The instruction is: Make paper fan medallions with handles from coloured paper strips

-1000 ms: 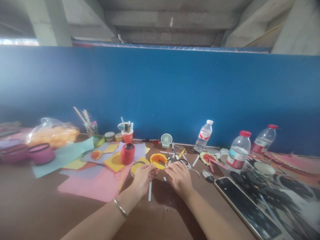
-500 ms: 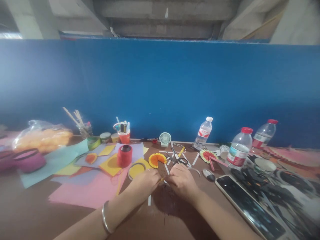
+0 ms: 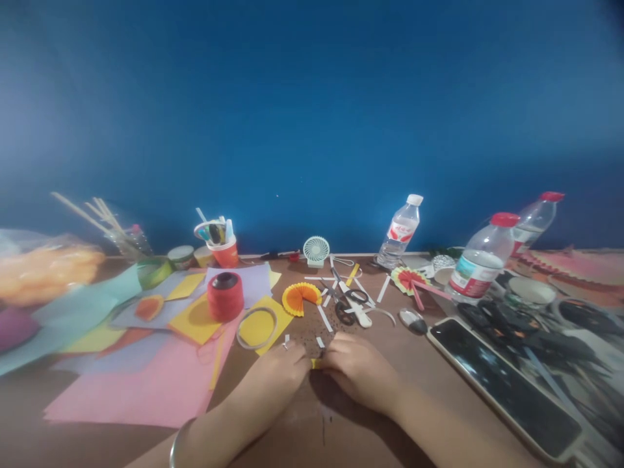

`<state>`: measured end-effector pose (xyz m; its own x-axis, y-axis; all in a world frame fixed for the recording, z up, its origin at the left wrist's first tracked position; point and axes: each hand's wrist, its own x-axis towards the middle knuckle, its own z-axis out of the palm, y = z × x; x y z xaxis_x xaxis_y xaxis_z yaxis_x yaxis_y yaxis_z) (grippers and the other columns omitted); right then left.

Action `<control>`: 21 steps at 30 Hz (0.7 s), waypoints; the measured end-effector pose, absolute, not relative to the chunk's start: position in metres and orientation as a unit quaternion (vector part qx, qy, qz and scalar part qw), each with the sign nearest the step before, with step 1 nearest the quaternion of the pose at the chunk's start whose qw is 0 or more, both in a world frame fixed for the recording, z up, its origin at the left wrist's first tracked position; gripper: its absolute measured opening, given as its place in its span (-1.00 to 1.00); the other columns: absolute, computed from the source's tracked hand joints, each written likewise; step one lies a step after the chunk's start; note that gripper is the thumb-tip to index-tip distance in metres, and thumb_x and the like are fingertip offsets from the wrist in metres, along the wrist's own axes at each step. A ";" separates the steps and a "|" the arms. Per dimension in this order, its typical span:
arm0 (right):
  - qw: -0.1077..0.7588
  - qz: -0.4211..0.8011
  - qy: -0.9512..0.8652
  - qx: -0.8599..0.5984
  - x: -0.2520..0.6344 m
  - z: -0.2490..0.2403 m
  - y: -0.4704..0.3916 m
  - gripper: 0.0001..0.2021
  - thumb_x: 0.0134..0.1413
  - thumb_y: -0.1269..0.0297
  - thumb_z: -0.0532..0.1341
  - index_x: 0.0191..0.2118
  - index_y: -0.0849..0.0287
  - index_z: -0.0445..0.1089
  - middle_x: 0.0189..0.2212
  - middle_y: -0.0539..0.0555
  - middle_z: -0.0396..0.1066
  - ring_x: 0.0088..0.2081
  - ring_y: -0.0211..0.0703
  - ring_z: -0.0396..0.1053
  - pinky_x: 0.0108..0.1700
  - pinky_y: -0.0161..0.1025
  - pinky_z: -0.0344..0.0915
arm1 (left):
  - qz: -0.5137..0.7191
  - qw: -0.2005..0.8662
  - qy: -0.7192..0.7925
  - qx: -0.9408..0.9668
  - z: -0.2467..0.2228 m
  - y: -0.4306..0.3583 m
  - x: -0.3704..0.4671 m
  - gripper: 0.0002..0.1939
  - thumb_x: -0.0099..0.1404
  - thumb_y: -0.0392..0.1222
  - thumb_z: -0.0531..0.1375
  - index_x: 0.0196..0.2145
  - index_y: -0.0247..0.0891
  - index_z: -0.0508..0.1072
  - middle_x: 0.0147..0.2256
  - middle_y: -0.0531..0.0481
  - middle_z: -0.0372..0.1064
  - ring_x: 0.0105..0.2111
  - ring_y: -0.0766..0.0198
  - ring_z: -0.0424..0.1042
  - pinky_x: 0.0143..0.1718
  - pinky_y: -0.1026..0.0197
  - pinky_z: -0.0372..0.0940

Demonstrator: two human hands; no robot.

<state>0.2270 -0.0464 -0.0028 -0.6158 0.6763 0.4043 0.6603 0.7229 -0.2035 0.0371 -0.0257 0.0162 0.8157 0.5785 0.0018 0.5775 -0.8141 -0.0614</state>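
Low over the brown table, my left hand (image 3: pixel 283 369) and my right hand (image 3: pixel 359 369) are close together with fingers curled. Between them shows a small bit of yellow paper (image 3: pixel 316 364), pinched from both sides; most of it is hidden by my fingers. Just beyond lies an orange and yellow pleated paper fan (image 3: pixel 298 299), partly spread into a round. Black-handled scissors (image 3: pixel 345 314) rest to its right among white paper strips (image 3: pixel 325 319). Dark specks are scattered on the tabletop in front of my fingers.
At left are a red thread spool (image 3: pixel 225 298), a tape ring (image 3: pixel 257 327) and coloured paper sheets (image 3: pixel 131 387). A small fan (image 3: pixel 316 251) stands at the back. To the right are a phone (image 3: pixel 507 387), water bottles (image 3: pixel 482 263) and a pleated paper rosette (image 3: pixel 408 281).
The view has tilted down, so the ceiling is gone and more of the table shows. Both hands are still together, and the yellow paper between them is easier to see.
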 end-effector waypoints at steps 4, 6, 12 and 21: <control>0.229 0.064 -0.883 -0.405 0.226 -0.001 -0.048 -0.85 0.12 0.38 0.07 -0.38 0.19 0.37 -0.45 0.07 0.34 -0.31 -0.19 0.25 -0.29 -0.29 0.16 | 0.009 0.082 -0.275 -0.958 0.009 -0.025 0.037 -0.84 0.15 -0.48 0.02 -0.45 -0.31 0.33 -0.43 -0.04 0.31 -0.42 0.17 0.32 -0.43 0.15 0.21; 0.224 0.076 -0.874 -0.423 0.224 -0.001 -0.049 -0.87 0.09 0.39 0.09 -0.40 0.20 0.36 -0.44 0.06 0.33 -0.32 -0.20 0.24 -0.30 -0.30 0.15 | 0.018 0.117 -0.255 -0.960 0.005 -0.025 0.037 -0.83 0.14 -0.48 0.01 -0.49 -0.30 0.31 -0.45 -0.04 0.29 -0.43 0.15 0.31 -0.44 0.13 0.19; 0.217 0.068 -0.860 -0.457 0.220 -0.006 -0.049 -0.89 0.05 0.44 0.10 -0.45 0.21 0.32 -0.48 0.05 0.30 -0.37 -0.19 0.20 -0.36 -0.29 0.12 | 0.006 0.157 -0.240 -0.958 0.000 -0.025 0.037 -0.82 0.17 -0.46 -0.02 -0.48 -0.29 0.29 -0.47 -0.02 0.25 -0.43 0.15 0.28 -0.46 0.12 0.17; 0.231 0.022 -0.885 -0.403 0.221 -0.010 -0.047 -0.83 0.13 0.45 0.03 -0.42 0.23 0.33 -0.47 0.11 0.30 -0.33 -0.14 0.22 -0.32 -0.25 0.14 | 0.021 0.150 -0.234 -0.961 0.007 -0.024 0.040 -0.80 0.14 -0.50 -0.03 -0.49 -0.29 0.28 -0.48 -0.02 0.25 -0.45 0.16 0.28 -0.48 0.13 0.15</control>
<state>0.2210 -0.0467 -0.0103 -0.5673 0.7243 0.3918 0.7039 0.6735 -0.2258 0.0401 -0.0244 0.0069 0.8900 0.4551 0.0290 0.4424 -0.8461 -0.2973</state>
